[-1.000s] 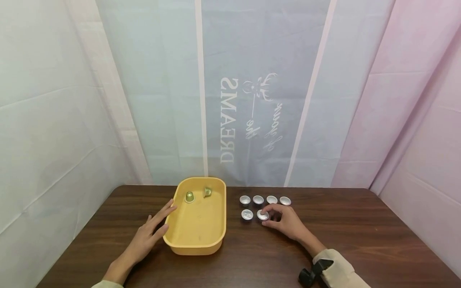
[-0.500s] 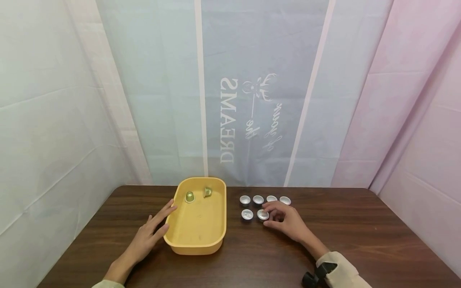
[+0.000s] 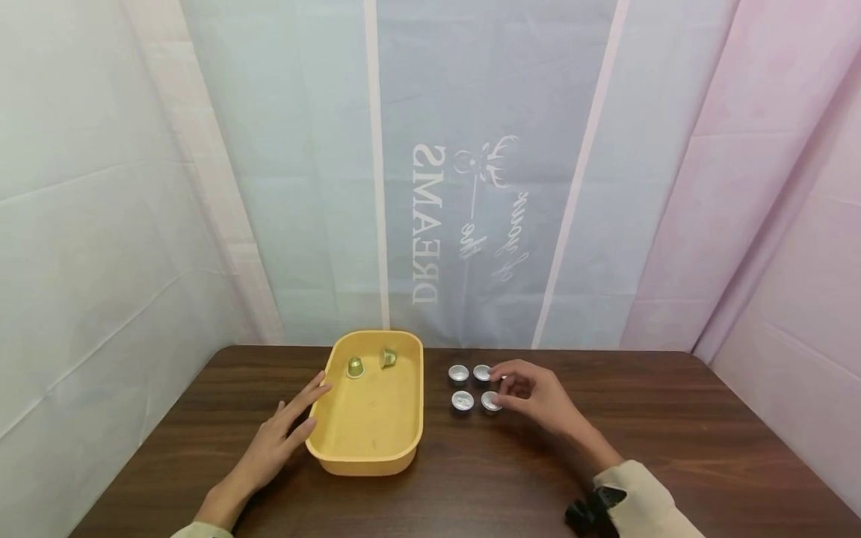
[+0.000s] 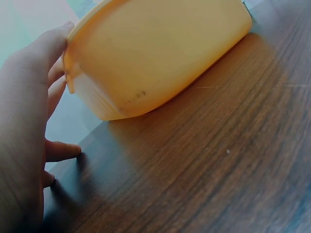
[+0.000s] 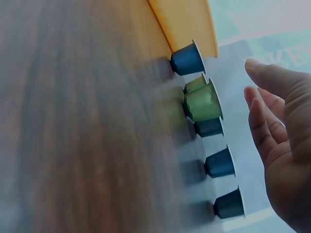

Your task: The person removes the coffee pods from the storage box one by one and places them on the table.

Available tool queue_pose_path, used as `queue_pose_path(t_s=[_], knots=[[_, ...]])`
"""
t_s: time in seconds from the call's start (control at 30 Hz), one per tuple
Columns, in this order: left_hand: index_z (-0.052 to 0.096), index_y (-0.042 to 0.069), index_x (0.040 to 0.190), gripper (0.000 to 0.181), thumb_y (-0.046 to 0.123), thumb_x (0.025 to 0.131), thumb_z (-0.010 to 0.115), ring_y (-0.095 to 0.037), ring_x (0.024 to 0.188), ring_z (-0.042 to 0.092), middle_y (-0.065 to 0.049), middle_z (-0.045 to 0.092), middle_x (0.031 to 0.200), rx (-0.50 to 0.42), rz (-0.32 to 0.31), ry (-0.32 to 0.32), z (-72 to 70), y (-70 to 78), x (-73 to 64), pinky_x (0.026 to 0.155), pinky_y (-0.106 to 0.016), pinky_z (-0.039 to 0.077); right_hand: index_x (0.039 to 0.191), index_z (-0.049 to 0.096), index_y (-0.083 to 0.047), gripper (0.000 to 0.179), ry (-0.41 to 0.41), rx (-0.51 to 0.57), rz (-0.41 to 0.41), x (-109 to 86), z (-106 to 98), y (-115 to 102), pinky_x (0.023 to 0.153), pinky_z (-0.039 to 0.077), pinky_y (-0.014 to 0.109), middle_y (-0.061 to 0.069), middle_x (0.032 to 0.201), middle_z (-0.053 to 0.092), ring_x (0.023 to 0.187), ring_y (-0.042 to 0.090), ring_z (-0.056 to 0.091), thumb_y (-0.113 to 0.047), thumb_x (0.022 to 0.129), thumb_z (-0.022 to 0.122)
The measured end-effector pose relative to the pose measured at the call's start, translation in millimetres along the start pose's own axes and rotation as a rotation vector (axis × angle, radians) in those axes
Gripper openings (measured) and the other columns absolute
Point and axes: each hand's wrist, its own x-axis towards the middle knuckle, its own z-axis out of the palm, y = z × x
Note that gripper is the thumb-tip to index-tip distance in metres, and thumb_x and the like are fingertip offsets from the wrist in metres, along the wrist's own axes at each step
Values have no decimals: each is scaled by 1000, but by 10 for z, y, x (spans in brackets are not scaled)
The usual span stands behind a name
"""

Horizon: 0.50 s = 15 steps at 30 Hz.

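Note:
My left hand (image 3: 272,444) rests with loosely straight fingers on the left rim of a yellow tray (image 3: 366,468); the left wrist view shows fingertips at its edge. Inside the tray are two green coffee capsules: one stands lid down (image 3: 355,366), the other lies on its side (image 3: 388,359). My right hand (image 3: 538,396), thumb and fingers apart with nothing between, hovers over the capsules at right. These stand silver lid up, including a front-left capsule (image 3: 462,402) and its neighbour (image 3: 490,402). In the right wrist view, a green capsule (image 5: 204,103) and dark blue capsules (image 5: 221,162) show.
The back row's capsules (image 3: 459,374) stand near the table's far edge, its right end hidden by the right hand. Brown wooden table (image 3: 706,448) surface extends to the right. A printed fabric backdrop (image 3: 323,187) hangs just behind the table.
My right hand has let go of the front-row capsule, risen and shifted slightly back, now covering the back row's right end. The left hand and the tray stay put.

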Motion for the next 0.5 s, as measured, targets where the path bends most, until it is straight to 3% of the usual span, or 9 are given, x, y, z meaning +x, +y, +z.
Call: queue_pose_path(t_s=[0.13,0.23,0.33,0.5], knots=[[43,18,145,50,7,97,51,-33,134,35,-2,29,155,8,0,1,8,2,3,90,-81,11,101,68,-6,33,-21,-52,-44,98,39,-246,59,54,31,17,97,66,71,29,63,8,72,79],[43,18,145,50,8,97,51,-33,134,35,-2,29,155,14,-1,1,15,0,10,90,-81,12,101,68,-7,34,-37,-102,-79,167,61,-284,58,53,32,11,87,66,68,22,62,6,72,80],[43,18,145,50,8,97,51,-34,134,36,-2,29,155,16,0,0,17,-3,11,90,-81,12,102,69,-9,33,-56,-163,-63,259,79,-344,58,52,34,5,79,64,67,17,60,2,73,80],[43,19,145,51,7,97,52,-34,134,35,-1,29,155,15,-4,4,4,14,9,91,-81,12,102,68,-12,30,-101,-168,-22,444,121,-454,62,53,35,7,82,66,72,18,61,-2,76,80]])
